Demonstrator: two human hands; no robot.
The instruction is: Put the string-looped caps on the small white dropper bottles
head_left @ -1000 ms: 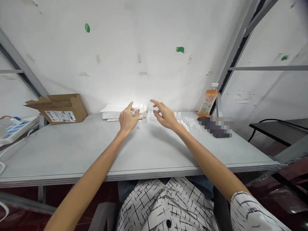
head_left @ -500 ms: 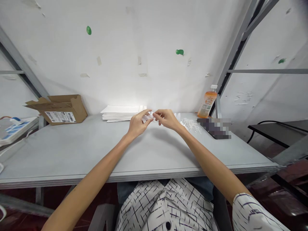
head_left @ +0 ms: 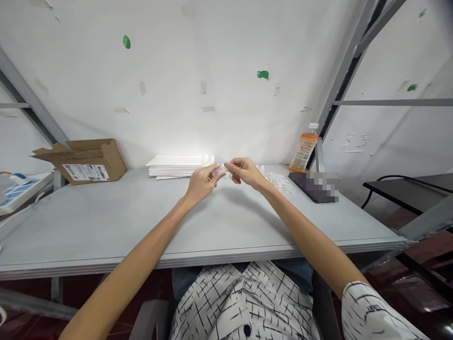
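Observation:
A small white, partly see-through piece [head_left: 220, 169] is pinched between my two hands above the back middle of the table; its kind is too small to make out. My left hand [head_left: 202, 183] grips its left end between thumb and fingers. On the other end, the thumb and forefinger of my right hand [head_left: 245, 172] are closed. A bit of white string seems to hang below the fingers. Just behind and left of my hands lies a stack of white envelopes or folded paper sheets [head_left: 175, 166]. Right of my right hand is a pile of white strings [head_left: 280, 183].
An opened cardboard box [head_left: 87, 160] stands at the back left of the grey table [head_left: 106, 226]. At the right are a bottle of orange drink [head_left: 304, 150] and a dark phone-like slab [head_left: 313, 187], partly blurred out. A power strip [head_left: 24, 189] sits far left.
The fingers of both hands have closed more tightly around the small white piece. The right hand has shifted slightly, and the whole view has moved a little.

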